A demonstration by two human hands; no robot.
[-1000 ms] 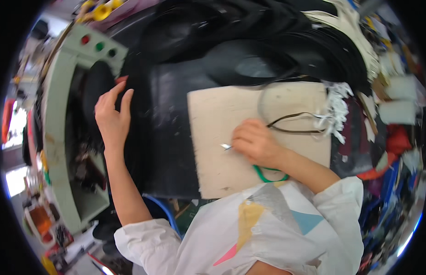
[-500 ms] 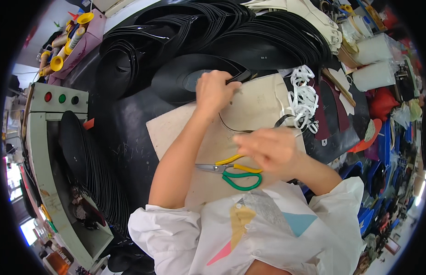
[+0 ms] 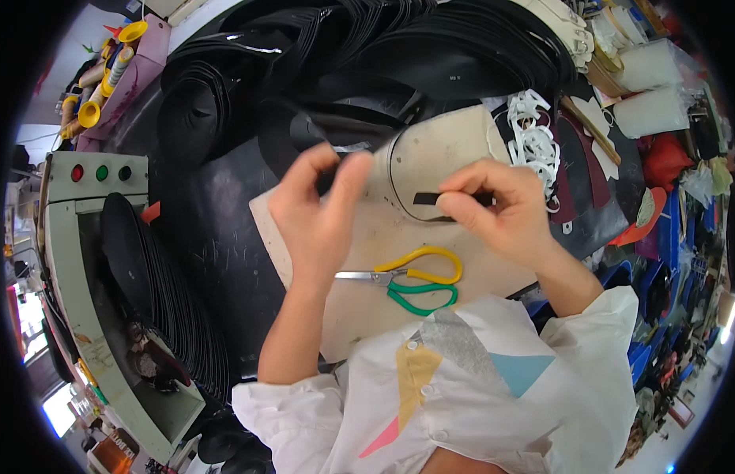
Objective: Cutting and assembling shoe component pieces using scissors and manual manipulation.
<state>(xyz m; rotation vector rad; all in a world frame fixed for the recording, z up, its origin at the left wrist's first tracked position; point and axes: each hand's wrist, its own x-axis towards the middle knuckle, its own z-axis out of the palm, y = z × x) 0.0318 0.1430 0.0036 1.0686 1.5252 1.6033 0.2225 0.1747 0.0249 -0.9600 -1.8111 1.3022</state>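
Note:
My left hand (image 3: 316, 217) is closed around a curved black sheet piece (image 3: 356, 130), smeared by motion, at the far edge of a beige board (image 3: 454, 142). Thumb and forefinger of my right hand (image 3: 510, 209) pinch a short black strip (image 3: 425, 198) above the right part of the board. A thin dark cord or edge (image 3: 392, 170) curves between the two hands; what it joins to is unclear. Nearer me, scissors (image 3: 391, 276) with one yellow and one green handle lie on the board, blades pointing left and touched by neither hand.
Stacks of black curved sheets (image 3: 462, 55) line the back of the dark table (image 3: 217, 229). Tangled white strips (image 3: 533, 138) lie at the right of the board. On the left stands a grey metal housing (image 3: 95, 178) with buttons, beside another black stack (image 3: 158, 292).
My left hand has come toward me from the far black sheets, bringing a piece up. My right hand has risen slightly and moved right, the black strip now visible in its fingers.

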